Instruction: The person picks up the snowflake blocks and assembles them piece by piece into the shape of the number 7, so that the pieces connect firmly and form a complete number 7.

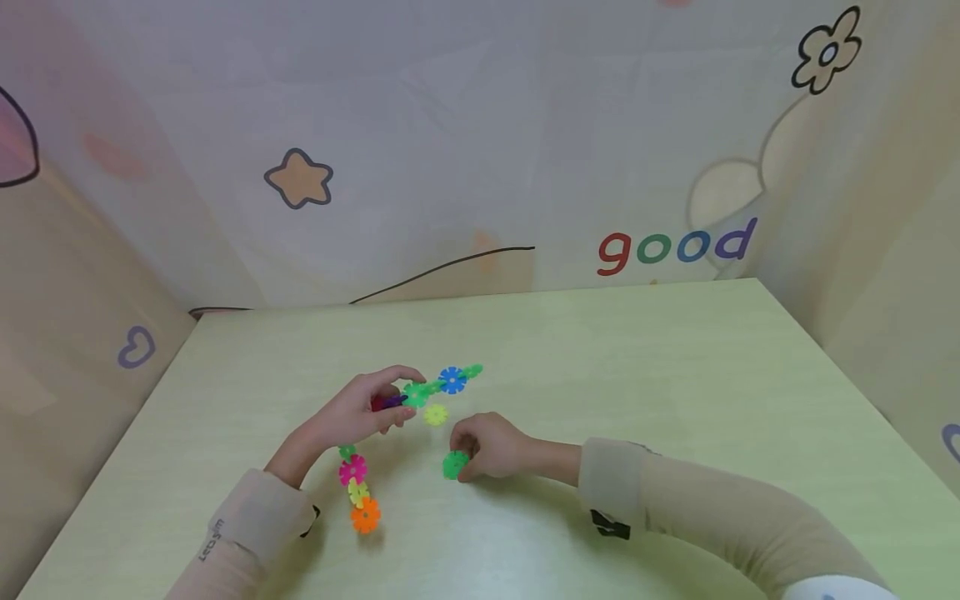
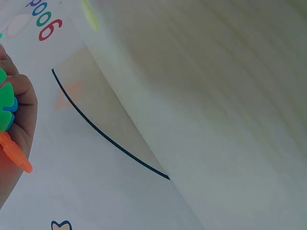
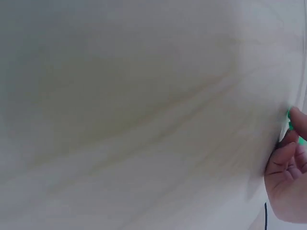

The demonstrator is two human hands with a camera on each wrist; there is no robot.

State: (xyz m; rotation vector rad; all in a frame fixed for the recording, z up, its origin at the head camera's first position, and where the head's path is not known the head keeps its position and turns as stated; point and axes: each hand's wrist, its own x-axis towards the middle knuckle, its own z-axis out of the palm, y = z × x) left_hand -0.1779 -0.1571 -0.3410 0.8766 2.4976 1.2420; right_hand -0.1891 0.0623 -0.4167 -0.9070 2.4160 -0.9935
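Note:
My left hand (image 1: 363, 408) grips a chain of linked plastic snowflake discs above the table. Green discs and a blue disc (image 1: 452, 380) stick out to the right of its fingers, with a purple piece (image 1: 393, 402) partly hidden in the grasp. Below that wrist hang a pink disc (image 1: 353, 470), a yellow disc and an orange disc (image 1: 365, 516). Between finger and thumb, my right hand (image 1: 495, 446) pinches a single green snowflake disc (image 1: 454, 465) low over the table. In the right wrist view, the fingers (image 3: 300, 122) cover most of this disc.
A loose yellow-green snowflake disc (image 1: 436, 414) is between the two hands. The pale wooden table (image 1: 637, 358) meets a printed curtain (image 1: 465, 150) at its back and sides.

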